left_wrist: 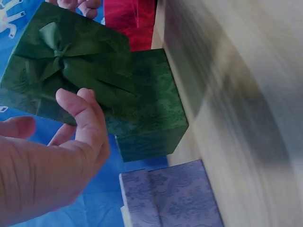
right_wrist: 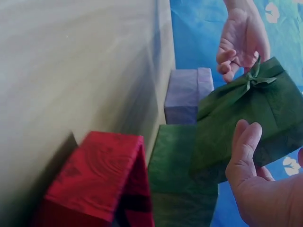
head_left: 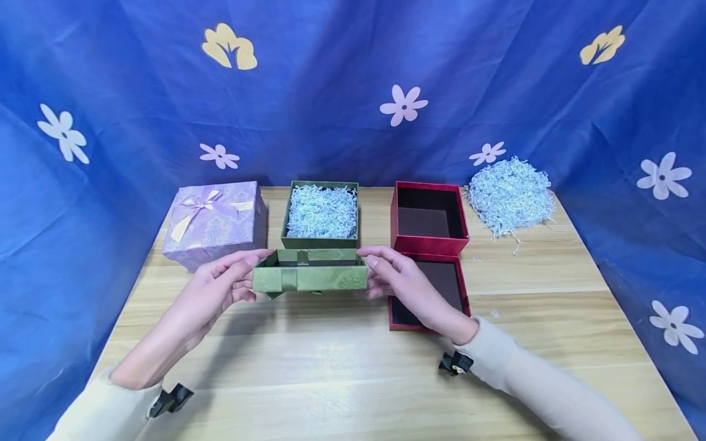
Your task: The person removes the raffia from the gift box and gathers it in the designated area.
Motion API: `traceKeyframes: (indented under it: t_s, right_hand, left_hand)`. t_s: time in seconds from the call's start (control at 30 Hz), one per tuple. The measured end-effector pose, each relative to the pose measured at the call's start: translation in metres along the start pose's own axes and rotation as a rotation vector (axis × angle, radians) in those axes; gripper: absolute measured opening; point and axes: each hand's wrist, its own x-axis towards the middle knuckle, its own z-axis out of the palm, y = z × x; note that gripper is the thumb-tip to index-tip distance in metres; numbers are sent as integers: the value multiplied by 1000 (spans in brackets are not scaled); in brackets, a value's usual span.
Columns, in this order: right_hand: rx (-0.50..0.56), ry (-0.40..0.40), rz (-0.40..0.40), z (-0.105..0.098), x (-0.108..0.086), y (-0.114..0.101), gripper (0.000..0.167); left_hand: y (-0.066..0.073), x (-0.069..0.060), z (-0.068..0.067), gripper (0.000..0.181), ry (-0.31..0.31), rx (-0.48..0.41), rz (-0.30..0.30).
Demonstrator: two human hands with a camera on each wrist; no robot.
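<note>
Both hands hold a green box lid (head_left: 310,278) over the table, in front of the green box base (head_left: 320,243). In the head view its hollow side shows; the left wrist view shows its outer face with a green bow (left_wrist: 58,59). My left hand (head_left: 220,285) grips the lid's left end between thumb and fingers, and my right hand (head_left: 405,285) grips its right end. Pale blue shredded paper (head_left: 322,212) fills the green base. Under my right forearm lies a red lid (head_left: 441,278), hollow side up, partly hidden.
A lilac box (head_left: 220,220) with a ribbon bow stands at the back left, its lid on. An open red box (head_left: 430,245) with a dark inside stands right of the green base. A loose heap of blue shredded paper (head_left: 510,196) lies at the back right, before a blue curtain (head_left: 331,92).
</note>
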Motion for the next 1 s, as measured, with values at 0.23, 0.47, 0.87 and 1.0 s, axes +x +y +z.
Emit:
traceKeyframes:
  t_s: [0.23,0.47,0.87,1.0]
  right_hand:
    - [-6,-34,45,6,-8,15,46]
    - [-132,-13,116,12,-11,36,50]
    - [-139,66,123,34,-7,50,52]
    - [-176,64,142,36,-6,53,52]
  left_hand:
    - [-14,-4,-1,43,-39,74,-54]
    - [-33,0,3,57,-78,124,-14]
    - [-55,5,10,67,-42,158,-36]
    - [-59,5,10,69,-47,179,-47]
